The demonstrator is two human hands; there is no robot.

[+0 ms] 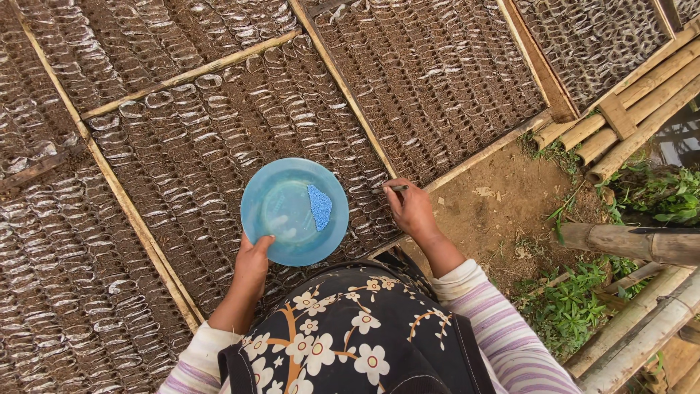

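Blue plastic plate (pixel 292 211) sits in the middle of the view, held at its near rim by the left hand (pixel 251 266), thumb on top and fingers curled under it. A small heap of bright blue grains (pixel 319 206) lies toward the plate's right side; the rest of the plate is bare. The right hand (pixel 412 208) is just right of the plate, fingers pinched narrowly around a thin stick (pixel 390 188) whose tip points at the soil-filled bags (pixel 219 146) below. These small clear plastic bags stand packed in rows, filling beds framed by bamboo strips (pixel 120 197). Whether any bag already holds a grain cannot be told from here; the soil tops all look alike, so most of the bed seems left to work through. The beds run past the left and top edges of the view, with no gaps between bags. Open room lies only to the right: a patch of bare earth (pixel 503 204), then stacked bamboo poles (pixel 642 102) and green weeds (pixel 576 306). A floral apron (pixel 350 335) fills the near edge.
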